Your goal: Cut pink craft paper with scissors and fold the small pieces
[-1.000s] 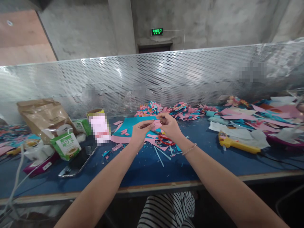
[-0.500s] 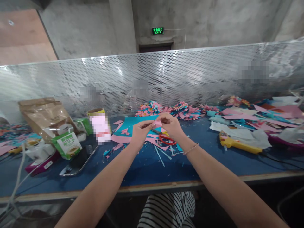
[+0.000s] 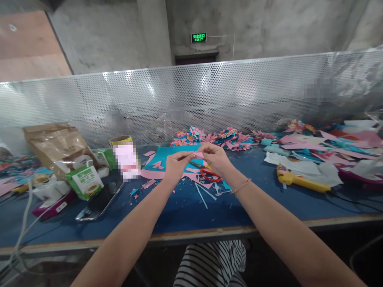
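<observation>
A small piece of pink paper (image 3: 198, 154) is pinched between my two hands above the table. My left hand (image 3: 177, 163) grips its left side with thumb and fingers pressed together. On the right side, my right hand (image 3: 214, 157) holds the same piece, fingers bent. Just beneath them lie scissors with red handles (image 3: 211, 175), partly covered by my right hand. A blue paper sheet (image 3: 167, 153) rests behind my hands, with pink paper sheets (image 3: 151, 174) and small scraps around it.
Pink and blue paper flowers (image 3: 230, 139) are heaped along the perforated metal screen (image 3: 209, 87). A yellow glue gun (image 3: 302, 182) and paper scraps (image 3: 338, 145) lie right. To the left are a phone (image 3: 100, 201), a green-and-white box (image 3: 84, 182) and a brown bag (image 3: 60, 147).
Both hands stay almost in place, still pinching the pink paper. Its visible shape between the fingertips differs slightly.
</observation>
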Motion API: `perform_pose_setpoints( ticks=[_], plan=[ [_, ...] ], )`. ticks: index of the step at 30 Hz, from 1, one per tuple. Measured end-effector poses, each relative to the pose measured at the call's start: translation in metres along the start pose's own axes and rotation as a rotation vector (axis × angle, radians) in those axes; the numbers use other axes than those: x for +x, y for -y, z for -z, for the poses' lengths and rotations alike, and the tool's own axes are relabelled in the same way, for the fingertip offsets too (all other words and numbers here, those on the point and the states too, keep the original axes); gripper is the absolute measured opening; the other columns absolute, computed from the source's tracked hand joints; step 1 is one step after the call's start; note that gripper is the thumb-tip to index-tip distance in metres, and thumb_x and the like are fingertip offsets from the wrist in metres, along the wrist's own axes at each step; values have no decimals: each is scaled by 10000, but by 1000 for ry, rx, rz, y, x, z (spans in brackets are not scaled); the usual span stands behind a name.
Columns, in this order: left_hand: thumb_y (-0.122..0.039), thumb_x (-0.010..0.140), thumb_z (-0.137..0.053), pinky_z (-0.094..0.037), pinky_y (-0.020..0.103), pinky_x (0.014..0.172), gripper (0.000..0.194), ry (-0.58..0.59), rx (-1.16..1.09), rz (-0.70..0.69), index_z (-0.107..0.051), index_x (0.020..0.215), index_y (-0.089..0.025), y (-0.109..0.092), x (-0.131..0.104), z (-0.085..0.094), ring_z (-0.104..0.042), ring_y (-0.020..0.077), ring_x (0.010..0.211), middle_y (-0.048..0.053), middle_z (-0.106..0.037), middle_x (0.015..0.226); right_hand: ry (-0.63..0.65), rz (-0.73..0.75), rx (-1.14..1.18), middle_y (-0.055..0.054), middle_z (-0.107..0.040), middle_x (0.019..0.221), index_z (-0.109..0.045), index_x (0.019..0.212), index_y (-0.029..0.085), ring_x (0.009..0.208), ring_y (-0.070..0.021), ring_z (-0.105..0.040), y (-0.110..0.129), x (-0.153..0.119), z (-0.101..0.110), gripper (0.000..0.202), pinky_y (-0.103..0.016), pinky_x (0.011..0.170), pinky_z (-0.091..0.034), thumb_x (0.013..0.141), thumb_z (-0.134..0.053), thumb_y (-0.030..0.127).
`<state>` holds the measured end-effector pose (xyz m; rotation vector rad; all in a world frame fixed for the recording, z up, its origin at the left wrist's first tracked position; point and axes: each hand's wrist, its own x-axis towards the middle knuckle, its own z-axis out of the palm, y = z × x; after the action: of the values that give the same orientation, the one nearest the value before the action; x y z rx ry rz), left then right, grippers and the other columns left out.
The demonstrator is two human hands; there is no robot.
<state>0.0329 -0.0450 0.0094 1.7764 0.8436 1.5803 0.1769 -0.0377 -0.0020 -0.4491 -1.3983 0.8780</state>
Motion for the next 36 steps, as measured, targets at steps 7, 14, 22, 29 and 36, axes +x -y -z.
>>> perform_pose_setpoints(
  ticks=[7, 14, 22, 29, 36],
  plan=[
    [-291, 618, -640, -472, 316, 699, 163, 15, 24, -5, -678, 732, -182, 1, 0, -1, -606, 167, 712, 39, -678, 747, -19, -64, 28, 27, -539, 681, -552, 683, 189, 659, -92, -505, -3, 1, 0, 194, -243, 625, -416, 562, -687, 255],
    [-230, 607, -649, -486, 280, 655, 135, 39, -69, -31, -650, 733, -180, -3, -2, -4, -605, 140, 677, 20, -662, 720, -23, -23, -76, 29, -545, 687, -534, 765, 207, 620, -92, -511, -7, 2, 2, 216, -234, 584, -429, 590, -660, 226],
    [-235, 626, -635, -478, 292, 680, 153, 22, -53, -69, -633, 766, -174, -1, -2, -4, -601, 143, 688, 29, -649, 728, 16, 86, -145, -7, -544, 862, -559, 792, 210, 763, -110, -538, 2, 1, -1, 147, -274, 733, -451, 667, -600, 272],
    [-240, 595, -659, -446, 260, 642, 213, -70, -36, -52, -560, 767, -166, 2, -3, -5, -573, 131, 712, 29, -593, 759, 5, 48, -213, -23, -550, 913, -539, 924, 218, 795, -123, -538, -6, 1, -2, 286, -276, 715, -454, 651, -610, 268],
    [-229, 580, -665, -429, 262, 658, 357, 51, -337, 137, -551, 914, -180, 14, 4, -4, -543, 114, 725, 44, -579, 902, -37, -3, -214, 2, -568, 725, -565, 843, 188, 652, -102, -528, -8, 4, 3, 209, -261, 630, -442, 637, -588, 211]
  ],
)
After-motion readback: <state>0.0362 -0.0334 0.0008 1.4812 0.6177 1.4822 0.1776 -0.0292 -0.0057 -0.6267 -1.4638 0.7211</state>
